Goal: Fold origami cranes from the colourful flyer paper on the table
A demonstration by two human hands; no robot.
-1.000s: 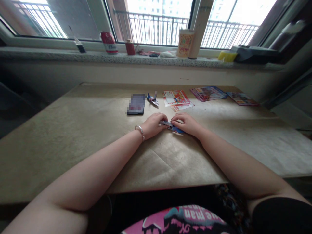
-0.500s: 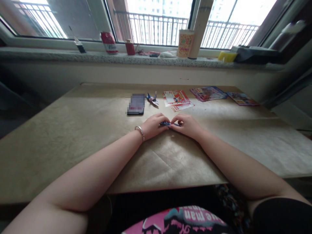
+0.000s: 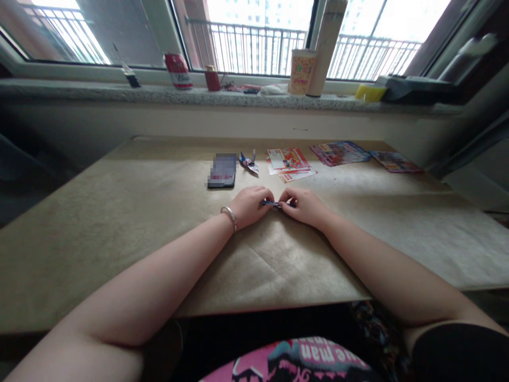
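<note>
A small piece of folded paper (image 3: 275, 203), dark blue with white, is pinched between my two hands just above the table (image 3: 178, 249). My left hand (image 3: 252, 206) grips its left end, thumb and fingers closed; a silver bracelet sits on that wrist. My right hand (image 3: 301, 205) pinches the right end. The fingers hide most of the paper, so its full shape does not show. Beyond my hands lies a folded paper crane (image 3: 248, 163) in blue, white and red, right of a phone (image 3: 222, 171).
Red and white printed sheets (image 3: 292, 162) lie past my right hand. Farther right are two stacks of colourful sheets (image 3: 340, 153). On the windowsill (image 3: 159, 94) stand a red can (image 3: 177, 70), a red bottle (image 3: 212, 78), a patterned paper cup (image 3: 302, 71) and a tall tube (image 3: 326, 50).
My hands have drawn slightly apart, and more of the folded paper shows between the fingertips. Both hands still hold it. The things on the table have not moved.
</note>
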